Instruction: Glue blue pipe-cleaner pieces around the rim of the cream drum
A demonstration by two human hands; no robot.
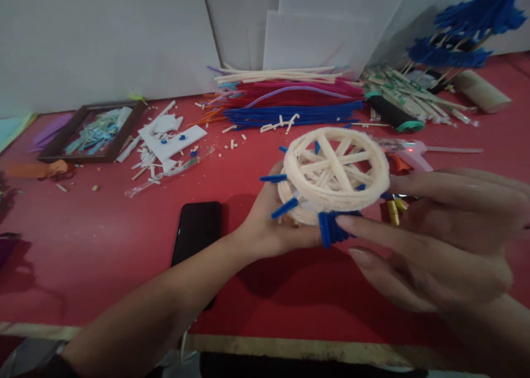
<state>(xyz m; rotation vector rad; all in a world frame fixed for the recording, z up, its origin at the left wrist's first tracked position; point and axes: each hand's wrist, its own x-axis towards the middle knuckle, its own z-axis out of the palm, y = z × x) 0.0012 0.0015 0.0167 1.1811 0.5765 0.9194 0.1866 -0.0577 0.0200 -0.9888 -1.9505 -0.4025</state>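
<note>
My left hand (269, 223) holds a cream pipe-cleaner wheel (335, 171) from below, above the red table (103, 245). The wheel has two rims, crossed spokes and short blue pipe-cleaner pieces sticking out around it. My right hand (434, 240) is at the wheel's right side. Its fingers are stretched out, and the fingertips touch a blue loop (331, 229) at the wheel's near edge. The left hand's fingers are mostly hidden under the wheel.
A black phone (196, 229) lies left of my left wrist. A pile of coloured pipe cleaners (290, 99) sits behind, with a glue gun (414, 149), a black roll (393, 113), a cardboard tube (480, 91), a framed tray (91, 129) and white scraps (165, 140). White boards (314, 36) lean at the back.
</note>
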